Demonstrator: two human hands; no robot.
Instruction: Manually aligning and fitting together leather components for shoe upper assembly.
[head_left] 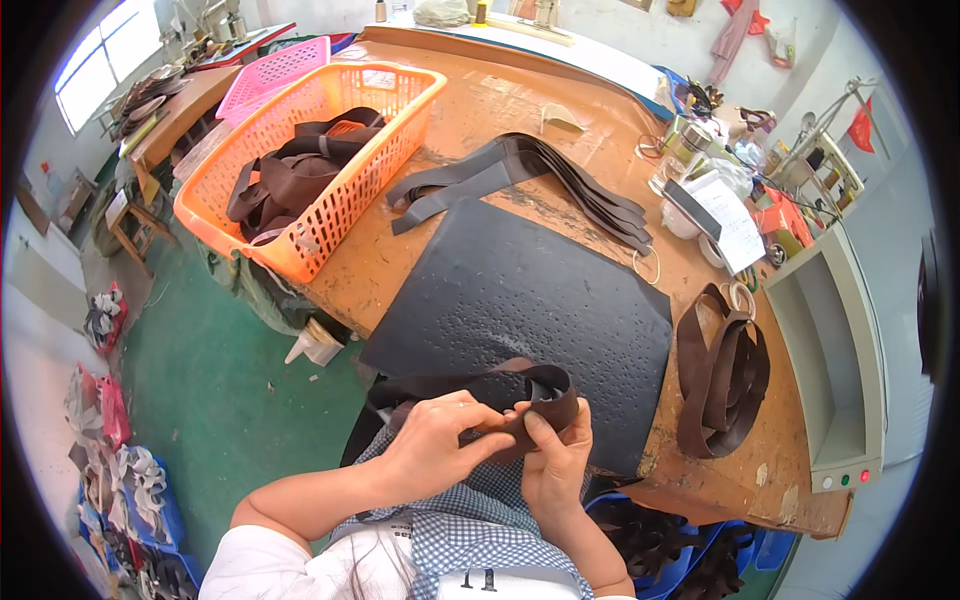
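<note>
My left hand (440, 442) and my right hand (560, 460) are close together over the near edge of a black rubber mat (500, 290). Between them is a dark brown strap (563, 407), folded into a loop at its right end. The fingers of both hands pinch it, left thumb and forefinger from one side, right thumb and fingers from the other. The rest of the strap trails leftward behind my left hand. Farther back, a bundle of long dark strips (575, 185) lies across the table. A loosely coiled brown strap (700, 400) rests right of the mat.
An orange basket (318, 240) with brown straps (290, 180) stands at the table's left edge, a pink basket (270, 78) behind it. A notepad (735, 225) and clutter fill the back right. A grey box-shaped frame with buttons (845, 400) borders the right. Blue bins (690, 565) sit below.
</note>
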